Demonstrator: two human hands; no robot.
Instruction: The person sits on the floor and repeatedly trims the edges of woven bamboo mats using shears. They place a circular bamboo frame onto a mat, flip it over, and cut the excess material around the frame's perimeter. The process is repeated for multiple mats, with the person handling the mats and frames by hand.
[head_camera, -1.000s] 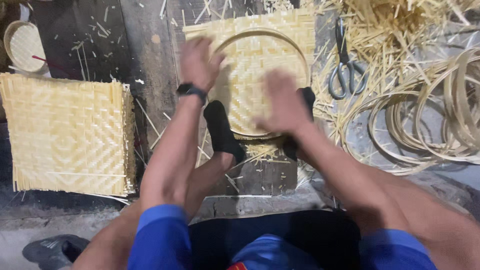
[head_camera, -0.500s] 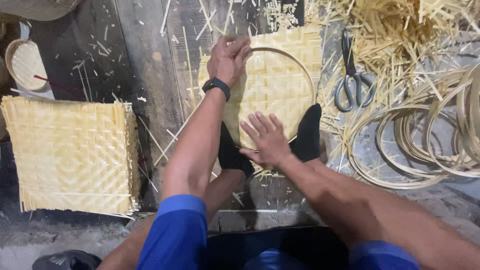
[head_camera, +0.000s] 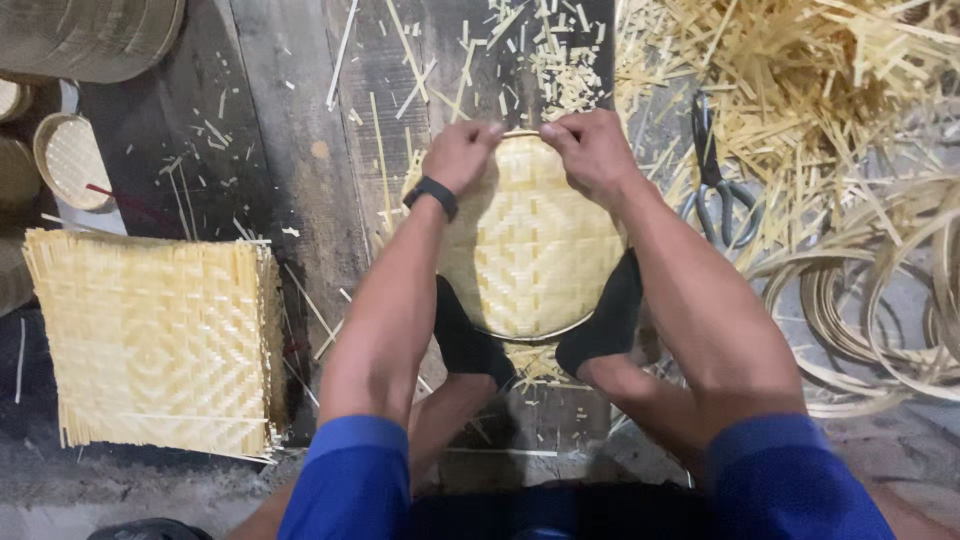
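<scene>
one round woven mat (head_camera: 525, 250), far rim pinched by both hands, left (head_camera: 460, 155), right (head_camera: 592, 152); one scissors (head_camera: 712, 180) nearby.

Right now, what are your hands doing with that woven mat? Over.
Left hand and right hand both pinching the far edge of the woven bamboo mat. Mat pinned between both feet in black socks. Scissors lie apart, right.

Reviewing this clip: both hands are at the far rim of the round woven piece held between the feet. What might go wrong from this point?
1. Left hand and right hand pinch the far edge of the woven bamboo disc; stiff strip ends there may splinter into fingertips.
2. Only the black-socked feet clamp the disc, so it might slip or spring loose.
3. The scissors lie close beside the right forearm; a sideways sweep may catch them.
</scene>
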